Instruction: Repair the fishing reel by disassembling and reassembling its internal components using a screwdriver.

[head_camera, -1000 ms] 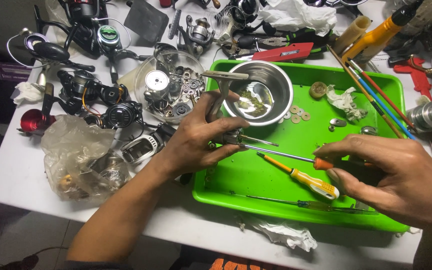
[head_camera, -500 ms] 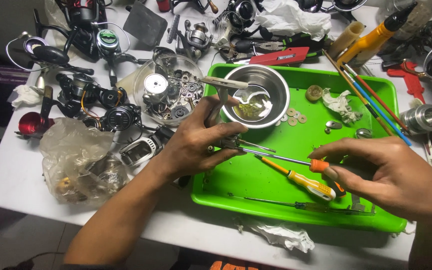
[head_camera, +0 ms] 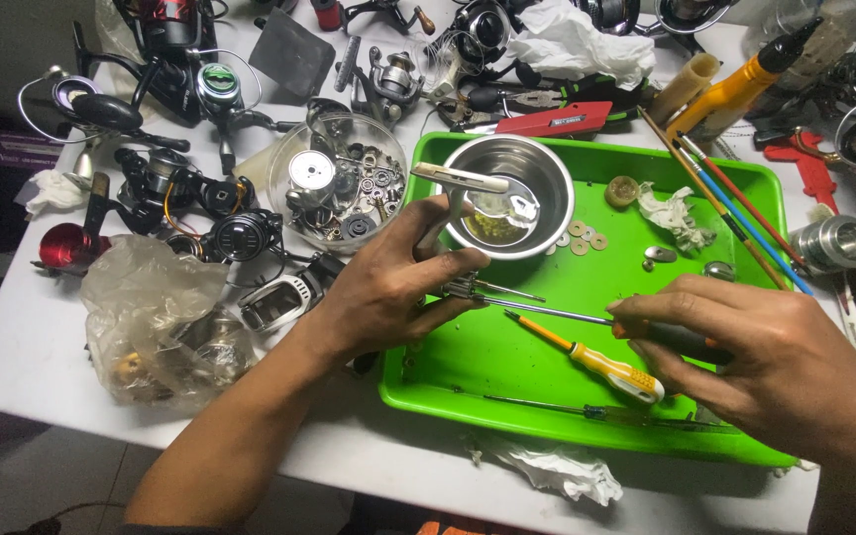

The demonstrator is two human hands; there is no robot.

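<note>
Pinching a small metal reel part with thin protruding pins (head_camera: pixel 468 288) between thumb and fingers, your left hand (head_camera: pixel 388 292) hovers over the bright green plastic tray (head_camera: pixel 507 362), just below the round steel bowl (head_camera: pixel 509 195). Your right hand (head_camera: pixel 755 362) is clamped around an orange-and-black-handled screwdriver (head_camera: pixel 646 332), its tip touching that part.
</note>
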